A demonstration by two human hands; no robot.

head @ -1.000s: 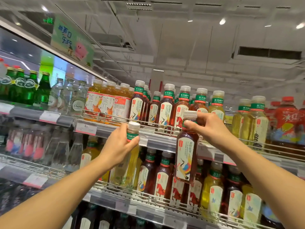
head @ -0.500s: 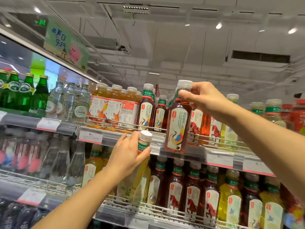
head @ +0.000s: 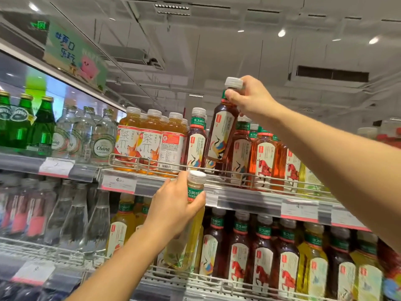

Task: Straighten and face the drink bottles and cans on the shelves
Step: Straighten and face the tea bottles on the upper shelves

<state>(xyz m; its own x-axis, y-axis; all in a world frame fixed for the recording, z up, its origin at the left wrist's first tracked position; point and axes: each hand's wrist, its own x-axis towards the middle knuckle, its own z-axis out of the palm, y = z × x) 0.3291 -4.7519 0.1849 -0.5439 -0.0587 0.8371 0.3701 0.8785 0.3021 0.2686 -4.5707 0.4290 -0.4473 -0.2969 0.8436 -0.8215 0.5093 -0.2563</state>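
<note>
Your right hand [head: 251,98] pinches the neck of a dark tea bottle [head: 221,131] just under its white cap, fingers curled round it. The bottle hangs tilted, base toward the upper shelf [head: 238,192], above the wire front rail [head: 152,168] and clear of it. Its crane label faces you. Judgement: the neck grip leaves the body free so the base can drop behind the rail into the dark-tea row, between the crane-label bottle [head: 195,144] on its left and the darker bottles on its right.

Your left hand [head: 175,207] wraps the upper body of a pale yellow tea bottle [head: 191,224], thumb against the green neck band. It sits in front of the lower shelf row [head: 260,253], cap level with the upper shelf's price strip. Whether its base rests on the lower shelf: cannot tell, the hand and forearm cover it. Judgement: it is parked there, waiting its turn.

Further left on the upper shelf: orange tea bottles [head: 143,142], clear Chang bottles [head: 102,140], green glass bottles [head: 41,127].

Risk, as judgement: a tilted base may catch the rail or knock a neighbour; bring it upright first.
</note>
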